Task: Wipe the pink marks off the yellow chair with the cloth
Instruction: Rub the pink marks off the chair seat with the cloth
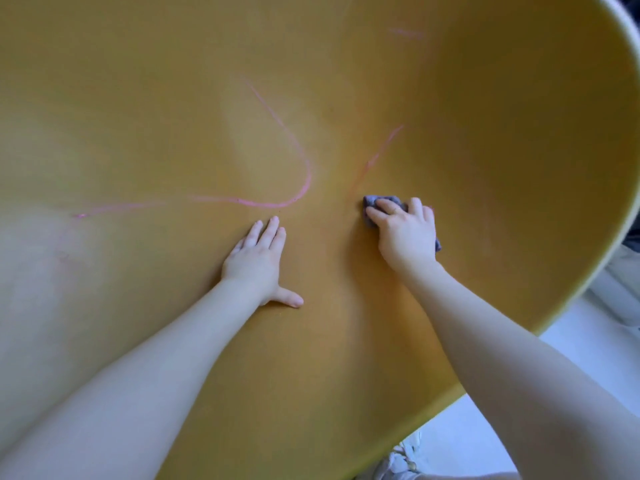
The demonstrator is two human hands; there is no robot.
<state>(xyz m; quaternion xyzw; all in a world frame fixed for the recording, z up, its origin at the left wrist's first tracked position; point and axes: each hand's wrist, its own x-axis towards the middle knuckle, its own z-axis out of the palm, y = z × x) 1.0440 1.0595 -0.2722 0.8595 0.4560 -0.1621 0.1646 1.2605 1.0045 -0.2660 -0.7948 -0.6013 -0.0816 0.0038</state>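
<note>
Our right hand [405,230] grips the cloth [375,201] on the yellow chair [485,116], just below a short pink mark [384,147]; left hand [258,258] flat, bracing. Risk: bunched cloth smears pigment, misses the long curve [294,199].

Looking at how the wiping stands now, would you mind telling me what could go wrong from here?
The bunched cloth is small under the right hand, so it may smear pink rather than lift it. The long curved pink mark near the left hand and the faint streak high on the yellow chair could get missed.
</note>
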